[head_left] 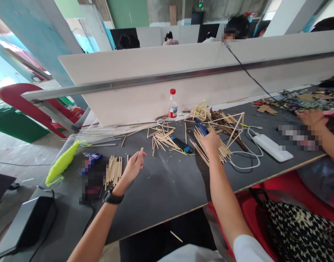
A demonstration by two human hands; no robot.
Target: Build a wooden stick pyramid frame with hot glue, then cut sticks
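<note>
My left hand point(134, 165), with a black watch on its wrist, is closed with a short wooden stick point(142, 149) pinched at its fingertips. Beside it on the table lies a bundle of short wooden sticks point(113, 170). My right hand point(212, 142) is wrapped round a slim blue tool point(201, 126), whose exact kind I cannot make out. Beneath and around that hand spread loose wooden sticks point(200, 148). Between my hands, more sticks point(161, 140) lie fanned out next to a flat black-and-blue object point(182, 145).
A blue glue gun point(92, 160) and a neon-yellow pouch point(62, 163) lie at left, near a black case point(33, 222). A red-capped bottle point(172, 104) stands by the white partition point(134, 102). A white power bank point(273, 147) with a cable lies right, near another person's hand point(312, 120).
</note>
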